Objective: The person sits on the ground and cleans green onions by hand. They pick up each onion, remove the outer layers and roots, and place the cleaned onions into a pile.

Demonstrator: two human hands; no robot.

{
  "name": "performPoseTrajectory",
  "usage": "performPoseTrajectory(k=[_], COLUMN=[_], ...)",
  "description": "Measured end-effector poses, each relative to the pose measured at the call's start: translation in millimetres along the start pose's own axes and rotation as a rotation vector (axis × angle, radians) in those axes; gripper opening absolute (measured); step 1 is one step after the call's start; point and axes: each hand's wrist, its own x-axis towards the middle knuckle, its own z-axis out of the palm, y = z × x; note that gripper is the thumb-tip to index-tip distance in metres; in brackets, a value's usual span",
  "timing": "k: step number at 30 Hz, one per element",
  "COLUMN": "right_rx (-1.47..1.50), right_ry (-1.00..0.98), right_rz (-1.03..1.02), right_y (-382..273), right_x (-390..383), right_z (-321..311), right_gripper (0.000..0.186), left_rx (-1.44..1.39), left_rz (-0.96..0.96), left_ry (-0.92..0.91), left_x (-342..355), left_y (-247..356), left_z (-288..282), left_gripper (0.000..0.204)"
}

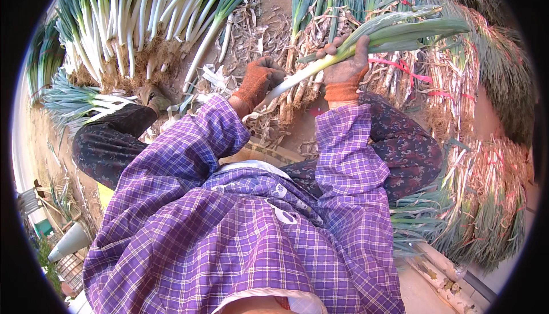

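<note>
My right hand (346,71), in a soiled glove with an orange cuff, grips a long leek (389,34) whose green leaves point up and right and whose white stem slants down-left. My left hand (260,80), gloved alike, is closed beside the lower white end of that stem; what is between its fingers is too small to make out. Behind both hands lie dry peeled leaves (263,22) and upright rows of untrimmed leeks (309,5) with brown roots.
Cleaned leeks (137,5) are heaped at top left, with a smaller pile (86,100) beside my left foot (154,98). Bundles with red ties (452,80) and more leeks (486,200) line the right. Wooden poles (440,280) lie at lower right; assorted containers (66,245) stand at lower left.
</note>
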Motion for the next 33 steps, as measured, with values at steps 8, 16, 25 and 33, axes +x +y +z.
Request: performPoseTrajectory(k=[8,16,25,33], right_rx=[-0.056,-0.007,-0.196,-0.079], right_ry=[0.095,0.137,0.253,0.519], right_rz=[-0.038,0.075,0.013,-0.131], right_y=[-13,-4,-108,-151], right_x=[22,17,90,115], right_z=[9,0,-31,-76], right_gripper=[0.050,0.048,0.050,0.036], left_rx=[0.177,0.038,1.336,1.755], left_rz=[0.193,0.024,0.558,-0.049], left_ry=[-0.248,-0.002,-0.210,-0.138], left_x=[-9,9,19,16], left_y=[34,-1,-50,-39], left_z=[29,13,-102,-170], left_gripper=[0.010,0.008,0.011,0.020])
